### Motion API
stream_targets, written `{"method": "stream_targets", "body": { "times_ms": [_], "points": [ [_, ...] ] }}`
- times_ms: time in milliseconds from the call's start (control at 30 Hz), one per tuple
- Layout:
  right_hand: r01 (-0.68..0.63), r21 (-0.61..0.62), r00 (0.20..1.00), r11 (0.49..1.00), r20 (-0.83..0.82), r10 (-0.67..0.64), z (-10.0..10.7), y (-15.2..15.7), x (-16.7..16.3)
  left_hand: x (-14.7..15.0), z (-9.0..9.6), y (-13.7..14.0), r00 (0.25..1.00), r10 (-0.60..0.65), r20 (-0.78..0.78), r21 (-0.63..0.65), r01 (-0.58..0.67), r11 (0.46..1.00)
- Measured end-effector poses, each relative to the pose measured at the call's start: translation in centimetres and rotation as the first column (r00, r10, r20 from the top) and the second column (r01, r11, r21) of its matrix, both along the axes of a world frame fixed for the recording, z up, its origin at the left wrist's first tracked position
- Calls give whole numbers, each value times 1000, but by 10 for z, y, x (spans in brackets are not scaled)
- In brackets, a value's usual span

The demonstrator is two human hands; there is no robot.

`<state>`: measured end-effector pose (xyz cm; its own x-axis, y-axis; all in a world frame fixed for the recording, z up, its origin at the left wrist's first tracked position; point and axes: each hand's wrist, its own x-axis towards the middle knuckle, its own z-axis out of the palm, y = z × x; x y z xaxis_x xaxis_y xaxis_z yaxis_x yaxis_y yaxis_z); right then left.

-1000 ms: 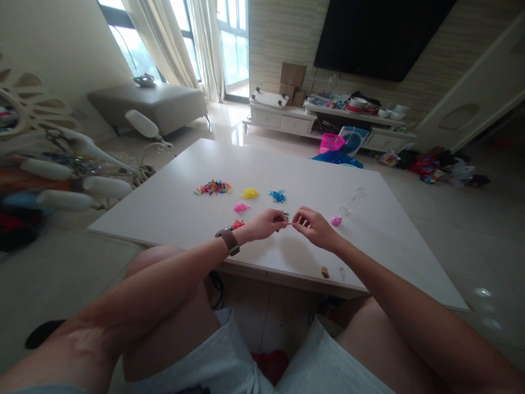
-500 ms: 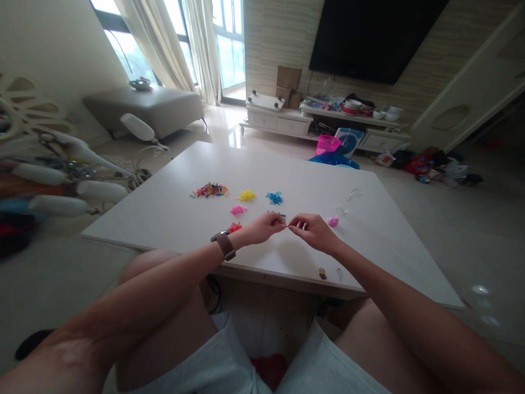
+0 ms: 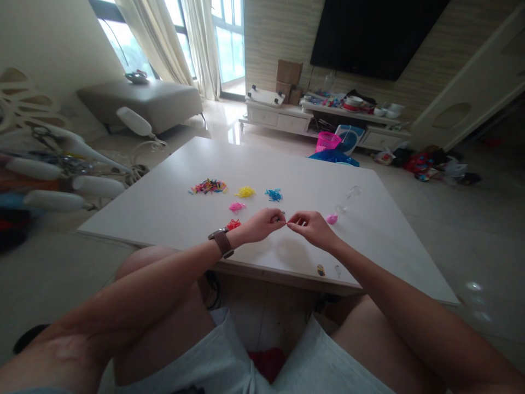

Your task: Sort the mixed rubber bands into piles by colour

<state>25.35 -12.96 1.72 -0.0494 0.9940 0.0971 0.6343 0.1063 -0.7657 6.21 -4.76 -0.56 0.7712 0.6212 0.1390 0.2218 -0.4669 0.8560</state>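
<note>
Over the white table [image 3: 164,213], my left hand [image 3: 266,224] and my right hand [image 3: 312,228] meet fingertip to fingertip, both in a pinch. A tiny red rubber band [image 3: 286,222] lies between the fingertips, barely visible. Behind my left hand, small dark bands [image 3: 283,213] are mostly hidden. Close to my left wrist is a heap of red bands [image 3: 233,224], with a pink heap [image 3: 237,207] just beyond. Farther back lie yellow bands [image 3: 245,191], blue bands [image 3: 273,195] and a larger mixed-colour pile [image 3: 208,186].
Right of my right hand sit a pink item [image 3: 332,219] and clear plastic pieces [image 3: 353,191]. A small yellow figure [image 3: 320,270] and a clear piece [image 3: 338,271] lie near the front edge. A lamp with white shades [image 3: 98,186] stands left of the table.
The red band between my fingertips shows less than before. Both hands keep their pinch in nearly the same place; the view has shifted slightly.
</note>
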Motion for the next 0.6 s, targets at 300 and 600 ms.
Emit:
{"method": "stream_targets", "body": {
  "times_ms": [300,600],
  "points": [
    [-19,16,999,1000,31,18,-3,0,-1,-2,3,-1,1000,8,-2,87,-8,996],
    [-17,53,997,998,76,13,-4,0,-3,-4,4,-1,1000,9,-4,193,-8,981]
  ]
}}
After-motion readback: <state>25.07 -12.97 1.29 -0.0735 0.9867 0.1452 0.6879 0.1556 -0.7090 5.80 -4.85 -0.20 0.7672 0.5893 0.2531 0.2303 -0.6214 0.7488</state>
